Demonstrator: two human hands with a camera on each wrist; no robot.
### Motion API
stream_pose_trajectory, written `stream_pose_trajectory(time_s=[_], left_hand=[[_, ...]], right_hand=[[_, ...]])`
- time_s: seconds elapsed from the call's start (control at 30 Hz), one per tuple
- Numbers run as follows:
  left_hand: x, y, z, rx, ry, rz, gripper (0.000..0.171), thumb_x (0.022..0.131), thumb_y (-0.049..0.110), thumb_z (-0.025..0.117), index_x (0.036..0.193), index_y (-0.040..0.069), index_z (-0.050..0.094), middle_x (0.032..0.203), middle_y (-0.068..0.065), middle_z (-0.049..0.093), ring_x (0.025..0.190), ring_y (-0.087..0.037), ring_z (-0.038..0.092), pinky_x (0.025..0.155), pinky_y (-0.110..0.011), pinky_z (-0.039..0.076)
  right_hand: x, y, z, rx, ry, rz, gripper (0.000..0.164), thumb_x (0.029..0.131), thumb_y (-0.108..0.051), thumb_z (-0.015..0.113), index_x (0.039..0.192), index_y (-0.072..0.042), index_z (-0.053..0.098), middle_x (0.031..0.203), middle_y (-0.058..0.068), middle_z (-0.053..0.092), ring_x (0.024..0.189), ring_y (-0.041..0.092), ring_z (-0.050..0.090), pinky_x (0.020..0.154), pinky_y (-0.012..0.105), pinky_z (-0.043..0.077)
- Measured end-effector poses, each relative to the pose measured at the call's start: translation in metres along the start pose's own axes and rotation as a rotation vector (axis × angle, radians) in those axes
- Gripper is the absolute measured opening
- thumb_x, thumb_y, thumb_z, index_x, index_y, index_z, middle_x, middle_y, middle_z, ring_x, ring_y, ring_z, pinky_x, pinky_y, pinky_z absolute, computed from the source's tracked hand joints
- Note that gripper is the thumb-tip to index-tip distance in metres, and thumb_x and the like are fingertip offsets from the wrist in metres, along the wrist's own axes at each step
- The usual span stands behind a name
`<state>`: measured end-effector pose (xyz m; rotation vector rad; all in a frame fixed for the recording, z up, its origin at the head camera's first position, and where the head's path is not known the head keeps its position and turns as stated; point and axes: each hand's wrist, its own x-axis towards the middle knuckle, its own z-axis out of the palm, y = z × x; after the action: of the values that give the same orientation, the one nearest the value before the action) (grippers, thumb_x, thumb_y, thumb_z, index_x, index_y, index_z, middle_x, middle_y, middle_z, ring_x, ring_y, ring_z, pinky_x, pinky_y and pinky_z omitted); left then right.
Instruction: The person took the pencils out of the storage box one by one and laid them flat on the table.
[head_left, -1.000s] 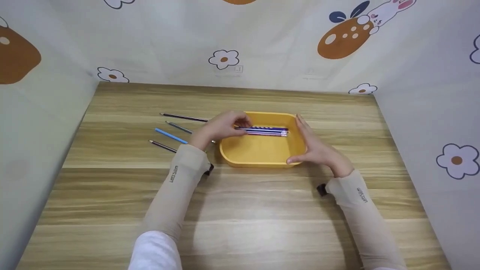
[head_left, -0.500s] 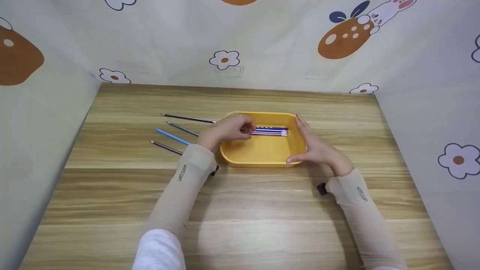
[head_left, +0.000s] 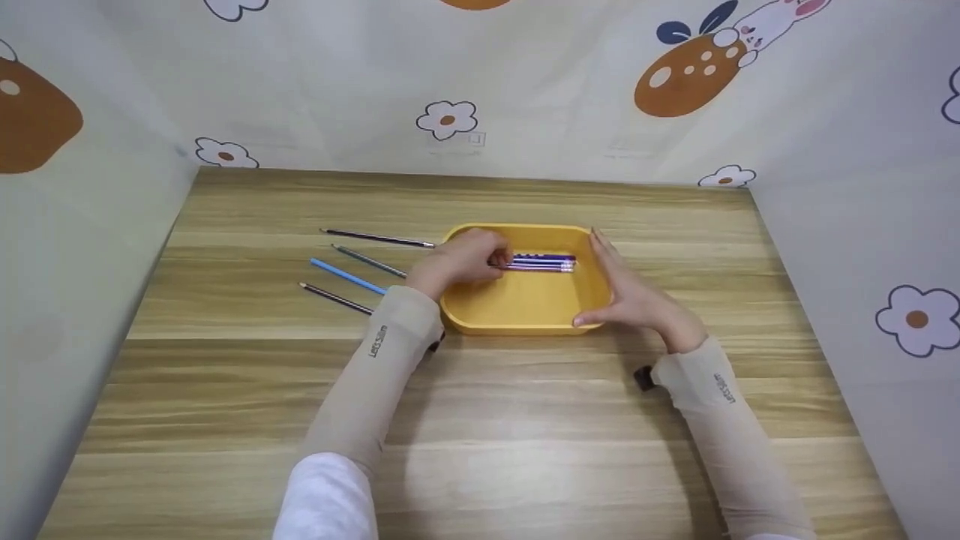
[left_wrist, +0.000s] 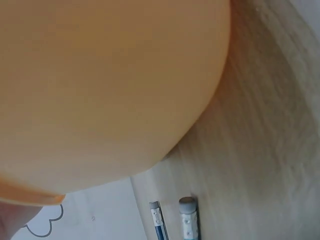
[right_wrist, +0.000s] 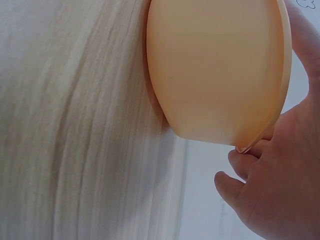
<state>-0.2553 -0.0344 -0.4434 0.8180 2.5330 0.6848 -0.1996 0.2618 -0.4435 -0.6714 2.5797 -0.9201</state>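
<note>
My left hand (head_left: 466,259) reaches over the left end of a yellow box (head_left: 525,328), its curled fingers at the near ends of several pencils (head_left: 544,264) lying side by side in the box. The pencils' left ends are hidden behind those fingers. At the box's right end, my right hand (head_left: 637,300) grips the rim, thumb in front and fingers at the back corner. In the right wrist view the fingers (right_wrist: 245,162) bend round the rim of the box (right_wrist: 215,70). The left wrist view is mostly filled by the box wall (left_wrist: 110,90).
Left of the box, on the wooden table (head_left: 480,435), lie a dark pencil (head_left: 375,238), a grey-blue pencil (head_left: 367,259), a light blue pencil (head_left: 346,275) and another dark pencil (head_left: 334,297). A patterned curtain (head_left: 337,90) stands behind and along both sides.
My left hand has moved right, farther into the box along the pencils, and more of the loose pencils shows. My right hand and the box have stayed in place.
</note>
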Motion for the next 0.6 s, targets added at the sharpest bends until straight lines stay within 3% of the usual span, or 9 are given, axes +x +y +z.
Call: stream_pose_trajectory(time_s=[0.6], left_hand=[[0.0025, 0.0026, 0.0073, 0.092, 0.033, -0.033, 0.018, 0.094, 0.008, 0.063, 0.111, 0.009, 0.065, 0.106, -0.007, 0.064, 0.097, -0.021, 0.055, 0.091, -0.035, 0.05]], right_hand=[[-0.0001, 0.0011, 0.0017, 0.025, 0.009, -0.019, 0.135, 0.069, -0.038, 0.09, 0.159, -0.006, -0.005, 0.168, 0.009, -0.015, 0.155, 0.036, -0.005, 0.124, 0.058, 0.005]])
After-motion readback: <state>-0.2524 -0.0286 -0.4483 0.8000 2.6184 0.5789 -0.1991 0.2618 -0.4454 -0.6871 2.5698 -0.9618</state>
